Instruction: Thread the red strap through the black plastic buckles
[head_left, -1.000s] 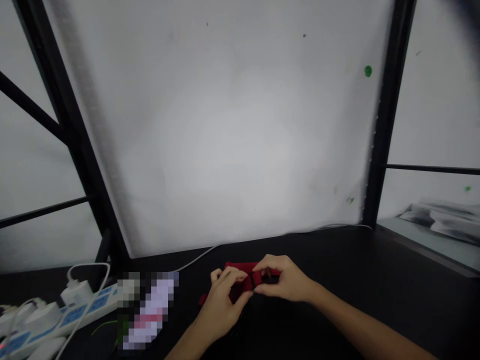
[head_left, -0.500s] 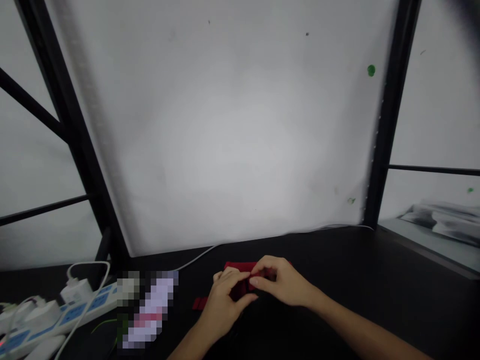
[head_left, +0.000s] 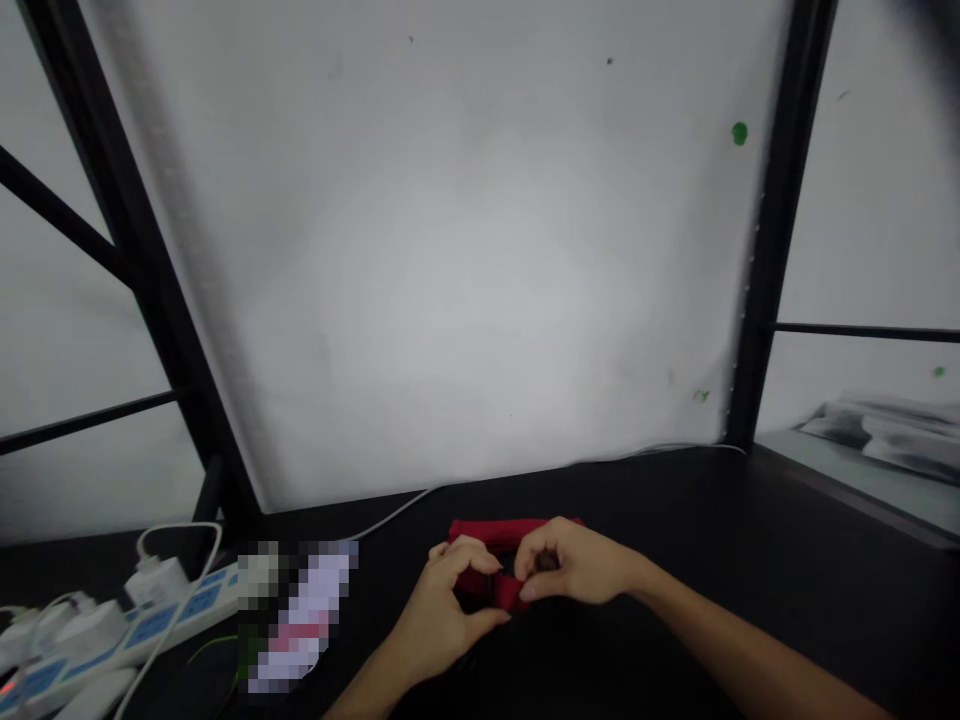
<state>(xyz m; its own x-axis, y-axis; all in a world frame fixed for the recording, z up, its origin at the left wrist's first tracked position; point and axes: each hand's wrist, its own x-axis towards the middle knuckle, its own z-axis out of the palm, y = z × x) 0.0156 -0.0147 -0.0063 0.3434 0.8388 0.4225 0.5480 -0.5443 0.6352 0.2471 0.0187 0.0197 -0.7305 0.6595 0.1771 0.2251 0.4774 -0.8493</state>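
A small red strap-like piece [head_left: 487, 533] lies on the black tabletop [head_left: 750, 560], near its back edge. My left hand [head_left: 442, 610] pinches its near left part between thumb and fingers. My right hand [head_left: 577, 570] grips the same piece from the right, fingertips meeting the left hand's at a small dark part. Most of the red piece is hidden under the fingers.
A white and blue power strip [head_left: 112, 630] with plugged chargers lies at the left edge. A blurred-out object [head_left: 300, 615] sits beside it. A thin white cable [head_left: 405, 510] runs along the white back panel [head_left: 465, 260]. Black frame posts [head_left: 772, 240] stand on both sides.
Both hands stayed on the red piece and drew slightly nearer to me. The red end that stuck out at the lower left is gone from view; more red shows behind the fingers.
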